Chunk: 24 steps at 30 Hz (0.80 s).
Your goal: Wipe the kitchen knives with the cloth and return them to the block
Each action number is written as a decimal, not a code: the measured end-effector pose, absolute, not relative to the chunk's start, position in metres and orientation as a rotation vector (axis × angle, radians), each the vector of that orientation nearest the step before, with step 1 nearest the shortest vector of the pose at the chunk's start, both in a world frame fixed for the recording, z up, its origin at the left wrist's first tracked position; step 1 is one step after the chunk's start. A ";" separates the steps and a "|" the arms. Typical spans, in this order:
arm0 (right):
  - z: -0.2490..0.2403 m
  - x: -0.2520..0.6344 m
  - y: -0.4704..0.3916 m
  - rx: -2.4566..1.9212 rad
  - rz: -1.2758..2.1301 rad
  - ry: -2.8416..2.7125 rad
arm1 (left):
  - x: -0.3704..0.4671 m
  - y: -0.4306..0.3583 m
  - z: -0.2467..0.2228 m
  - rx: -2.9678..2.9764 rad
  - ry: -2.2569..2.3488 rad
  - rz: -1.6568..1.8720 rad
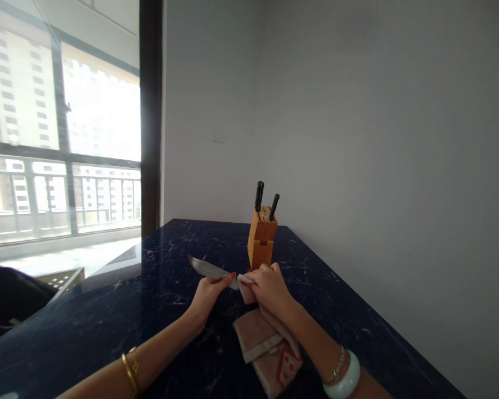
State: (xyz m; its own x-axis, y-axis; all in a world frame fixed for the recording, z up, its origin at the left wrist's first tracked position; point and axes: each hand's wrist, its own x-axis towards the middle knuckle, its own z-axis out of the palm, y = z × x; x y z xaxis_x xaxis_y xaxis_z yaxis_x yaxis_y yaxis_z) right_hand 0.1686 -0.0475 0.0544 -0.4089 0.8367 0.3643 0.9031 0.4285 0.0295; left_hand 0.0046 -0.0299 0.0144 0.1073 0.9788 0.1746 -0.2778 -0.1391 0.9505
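Note:
A knife (210,269) with a broad metal blade lies across my left hand (210,291), its tip pointing to the upper left. My left fingers are closed on it, the thumb on the blade near its right end. My right hand (270,285) grips a pink cloth (258,332), one end bunched at the fingers beside the knife and the rest hanging down over the table. The knife's handle is not visible. Just behind my right hand stands a wooden knife block (261,244) with black-handled knives (259,195) in its top.
The dark blue marbled table (170,244) stretches away towards a grey wall (357,138). A dark-framed window (62,155) is at the left. Beside the table's left edge are a black object (8,293) and a light perforated piece (69,282).

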 end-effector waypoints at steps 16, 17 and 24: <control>0.050 0.171 -0.041 -1.492 -0.149 -2.265 | 0.007 -0.028 0.015 1.179 0.791 1.309; 0.051 0.172 -0.040 -1.493 -0.129 -2.257 | 0.007 -0.028 0.016 1.174 0.793 1.312; 0.049 0.176 -0.038 -1.493 -0.163 -2.276 | -0.001 -0.020 0.013 1.075 0.861 1.333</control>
